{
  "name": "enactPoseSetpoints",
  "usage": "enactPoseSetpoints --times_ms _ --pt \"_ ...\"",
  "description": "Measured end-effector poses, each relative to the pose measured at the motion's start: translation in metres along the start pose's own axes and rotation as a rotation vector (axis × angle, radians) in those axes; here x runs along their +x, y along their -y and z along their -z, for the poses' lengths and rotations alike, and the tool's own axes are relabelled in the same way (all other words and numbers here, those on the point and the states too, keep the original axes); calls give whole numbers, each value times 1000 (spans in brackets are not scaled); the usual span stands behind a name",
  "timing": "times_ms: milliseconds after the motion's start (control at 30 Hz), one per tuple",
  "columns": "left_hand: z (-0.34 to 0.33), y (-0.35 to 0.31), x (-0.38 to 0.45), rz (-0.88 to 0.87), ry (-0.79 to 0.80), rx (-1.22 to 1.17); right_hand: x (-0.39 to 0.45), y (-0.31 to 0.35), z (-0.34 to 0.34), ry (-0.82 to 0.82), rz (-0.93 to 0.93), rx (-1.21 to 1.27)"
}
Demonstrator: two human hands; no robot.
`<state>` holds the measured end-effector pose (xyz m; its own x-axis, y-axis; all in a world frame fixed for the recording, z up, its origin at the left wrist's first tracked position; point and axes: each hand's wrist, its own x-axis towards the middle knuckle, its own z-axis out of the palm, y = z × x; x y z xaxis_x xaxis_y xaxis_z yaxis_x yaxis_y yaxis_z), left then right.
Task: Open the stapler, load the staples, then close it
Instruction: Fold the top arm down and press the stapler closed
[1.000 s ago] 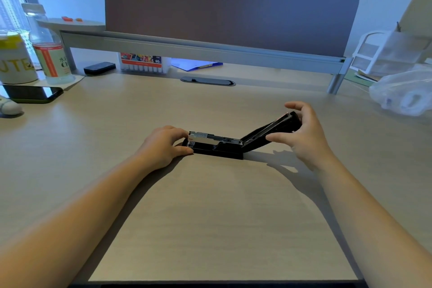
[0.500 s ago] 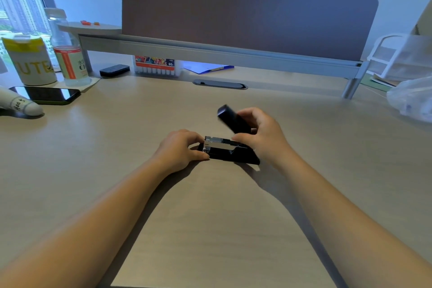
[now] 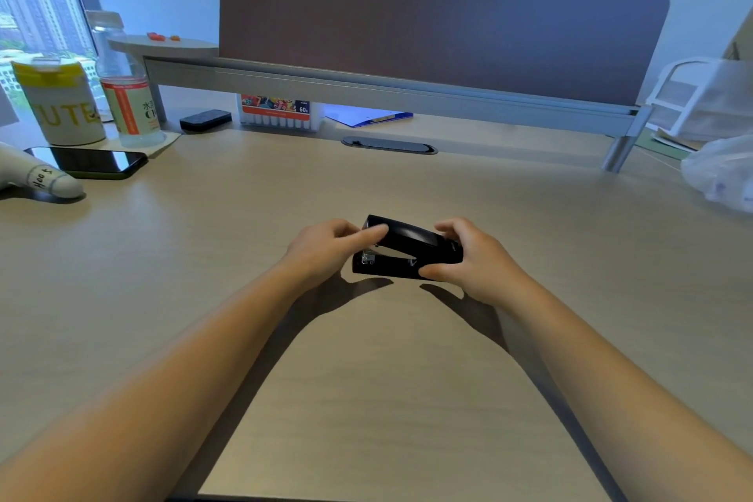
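Observation:
A black stapler (image 3: pixel 411 247) lies on the wooden desk (image 3: pixel 366 379) in the middle of the view, its top arm folded down over the base with a small gap at the metal front end. My left hand (image 3: pixel 326 249) holds the front end, with the index finger laid on the top arm. My right hand (image 3: pixel 476 257) grips the hinge end, thumb on the near side and fingers over the top. No loose staples are visible.
At the far left stand a yellow-lidded can (image 3: pixel 57 106), a clear bottle (image 3: pixel 126 94), a black phone (image 3: pixel 89 161) and a white object (image 3: pixel 40 179). A marker box (image 3: pixel 277 112) sits under the shelf. A plastic bag (image 3: pixel 721 175) lies at the right.
The stapler's top arm, swung wide open a second ago, has been folded down over the base by my right hand. My left index finger now rests on top of it.

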<state>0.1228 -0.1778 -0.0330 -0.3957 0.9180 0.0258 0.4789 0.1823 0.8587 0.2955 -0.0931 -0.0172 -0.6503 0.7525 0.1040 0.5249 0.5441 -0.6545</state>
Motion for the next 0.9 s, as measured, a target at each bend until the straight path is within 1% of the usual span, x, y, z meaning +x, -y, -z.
enactPoseSetpoints --times_ms 100,200,300,500,733,833,900 --pt "-1 -3 1 35 -46 -35 -6 -8 0 9 -40 46" --pt "-4 -4 1 38 -83 6 -9 -10 -3 -17 -32 44" --pt "-4 -4 -1 33 -90 -36 -9 -10 -4 -50 -21 33" --pt "-4 -3 -2 -19 -59 87 -9 -12 -7 -73 -15 50" --pt "-2 -1 3 -11 -19 158 -13 -15 -3 -75 -51 93" --pt "2 4 4 -14 71 276 -13 -18 0 -56 -70 91" --pt "3 9 7 -31 76 364 -12 -19 3 -41 -74 72"
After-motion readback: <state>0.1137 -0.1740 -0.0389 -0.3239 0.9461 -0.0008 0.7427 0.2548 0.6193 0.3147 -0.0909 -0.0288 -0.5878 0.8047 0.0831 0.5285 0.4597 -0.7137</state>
